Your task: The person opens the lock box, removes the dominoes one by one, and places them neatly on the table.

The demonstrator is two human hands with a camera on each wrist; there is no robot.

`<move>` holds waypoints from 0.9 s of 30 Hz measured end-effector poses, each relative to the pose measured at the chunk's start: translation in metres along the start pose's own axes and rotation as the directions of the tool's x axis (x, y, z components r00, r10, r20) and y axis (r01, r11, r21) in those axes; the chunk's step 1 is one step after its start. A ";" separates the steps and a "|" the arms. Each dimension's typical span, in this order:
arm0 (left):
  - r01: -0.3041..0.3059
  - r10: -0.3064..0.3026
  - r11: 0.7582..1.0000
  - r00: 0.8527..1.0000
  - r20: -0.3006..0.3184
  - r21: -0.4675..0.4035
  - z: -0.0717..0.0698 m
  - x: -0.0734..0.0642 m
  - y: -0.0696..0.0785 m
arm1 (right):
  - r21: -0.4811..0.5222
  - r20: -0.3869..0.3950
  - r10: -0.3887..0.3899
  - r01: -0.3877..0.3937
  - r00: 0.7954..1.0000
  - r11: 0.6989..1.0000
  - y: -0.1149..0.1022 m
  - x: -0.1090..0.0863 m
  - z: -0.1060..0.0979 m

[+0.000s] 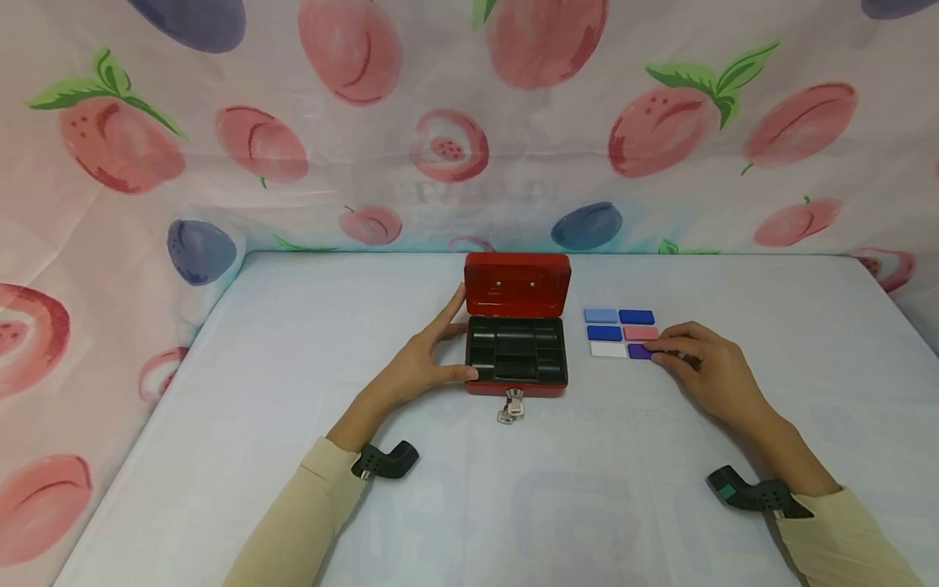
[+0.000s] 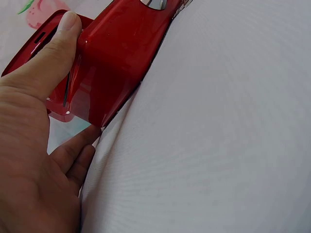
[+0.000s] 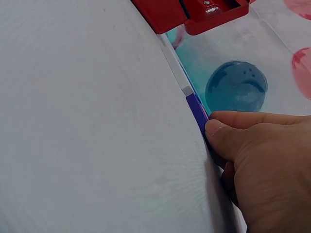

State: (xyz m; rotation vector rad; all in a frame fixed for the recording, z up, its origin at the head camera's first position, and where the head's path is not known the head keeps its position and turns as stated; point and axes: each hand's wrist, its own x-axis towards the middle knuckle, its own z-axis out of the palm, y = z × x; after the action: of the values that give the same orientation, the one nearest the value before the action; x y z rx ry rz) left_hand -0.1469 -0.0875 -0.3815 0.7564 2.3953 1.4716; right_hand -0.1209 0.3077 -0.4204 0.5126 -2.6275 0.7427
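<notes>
A small red cash box (image 1: 517,390) stands with its lid (image 1: 517,285) raised, showing a black compartment tray (image 1: 517,346). My left hand (image 1: 421,359) rests against its left side, thumb on the front left corner, index finger stretched up to the lid. In the left wrist view the thumb lies over the red rim (image 2: 83,41). My right hand (image 1: 707,371) pinches the right end of a flat purple tile (image 1: 638,351) between thumb and fingers. It lies at the front right of a small group of tiles, beside a white tile (image 1: 608,350) and in front of a pink tile (image 1: 641,333).
Light blue (image 1: 601,315) and dark blue tiles (image 1: 605,333) lie in the same two-column group right of the box. A metal latch with keys (image 1: 509,408) hangs at the box's front. The white table (image 1: 587,489) ends at a fruit-print cloth (image 1: 513,187) behind.
</notes>
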 end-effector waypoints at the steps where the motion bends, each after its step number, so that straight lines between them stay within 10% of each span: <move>1: 0.002 -0.002 1.000 1.000 -0.001 0.001 0.000 0.000 0.000 | -0.001 0.000 0.001 -0.001 1.000 1.000 0.000 0.000 0.000; 27: 0.014 -0.014 1.000 1.000 -0.003 -0.009 0.000 -0.001 0.001 | -0.010 -0.001 0.015 -0.015 1.000 1.000 -0.002 0.000 0.000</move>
State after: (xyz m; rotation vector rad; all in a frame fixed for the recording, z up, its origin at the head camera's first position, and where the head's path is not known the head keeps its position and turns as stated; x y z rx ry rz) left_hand -0.1463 -0.0877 -0.3810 0.7346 2.3900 1.4781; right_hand -0.1198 0.3063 -0.4199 0.4898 -2.6352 0.7345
